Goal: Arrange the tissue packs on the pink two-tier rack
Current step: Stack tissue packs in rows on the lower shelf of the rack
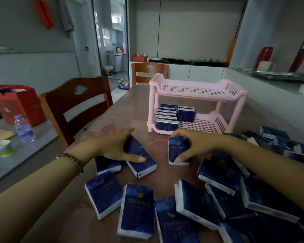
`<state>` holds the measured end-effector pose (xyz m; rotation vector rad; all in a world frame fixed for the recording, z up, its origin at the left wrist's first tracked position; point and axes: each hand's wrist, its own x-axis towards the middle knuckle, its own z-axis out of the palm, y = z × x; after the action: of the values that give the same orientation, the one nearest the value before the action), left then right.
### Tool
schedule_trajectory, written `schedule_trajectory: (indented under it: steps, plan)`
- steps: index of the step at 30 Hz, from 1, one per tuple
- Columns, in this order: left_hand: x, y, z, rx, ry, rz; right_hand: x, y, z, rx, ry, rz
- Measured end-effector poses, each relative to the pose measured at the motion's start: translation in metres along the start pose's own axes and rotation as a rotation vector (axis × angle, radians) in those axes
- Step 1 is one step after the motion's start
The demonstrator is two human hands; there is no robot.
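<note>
The pink two-tier rack (198, 90) stands on the brown table ahead of me. Its top tier is bare; several blue tissue packs (167, 118) stand in rows at the left of its lower tier. My right hand (197, 144) grips an upright blue tissue pack (178, 149) just in front of the rack. My left hand (116, 146) lies over another blue pack (141, 159) flat on the table, thumb along its near side and fingers over its far edge. Many more blue packs (137, 209) lie scattered near me and to the right.
A wooden chair (75, 106) stands at the table's left edge, another chair (149, 71) behind the rack. To the left, a grey surface holds a water bottle (23, 128), a paper cup (4, 147) and a red box (19, 104). A counter runs along the right.
</note>
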<state>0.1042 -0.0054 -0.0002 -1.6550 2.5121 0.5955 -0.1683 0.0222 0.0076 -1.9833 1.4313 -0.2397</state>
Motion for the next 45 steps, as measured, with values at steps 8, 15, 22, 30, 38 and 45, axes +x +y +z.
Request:
schedule_trajectory:
  steps: [8, 15, 22, 30, 38, 45]
  plan:
    - [0.006, 0.028, 0.015, -0.306, 0.181, 0.233, 0.007, 0.014, 0.000, 0.204, 0.168, -0.106]
    - [0.015, 0.037, 0.007, -0.717, 0.255, 0.174, -0.006, 0.008, -0.006, 0.604, 0.391, -0.104]
    - [0.013, 0.073, 0.004, -1.097, 0.080, 0.347, -0.010, 0.000, -0.001, 0.558, 0.412, -0.160]
    - [0.034, 0.081, 0.002, -0.795, 0.279, 0.552, -0.027, 0.006, -0.024, 0.183, 0.454, -0.179]
    - [0.058, 0.079, 0.023, -0.228, 0.279, 0.565, -0.021, 0.038, -0.009, -0.010, 0.304, -0.153]
    - [0.057, 0.083, -0.010, 0.013, 0.753, 0.546, -0.021, 0.037, -0.049, -0.020, 0.504, -0.135]
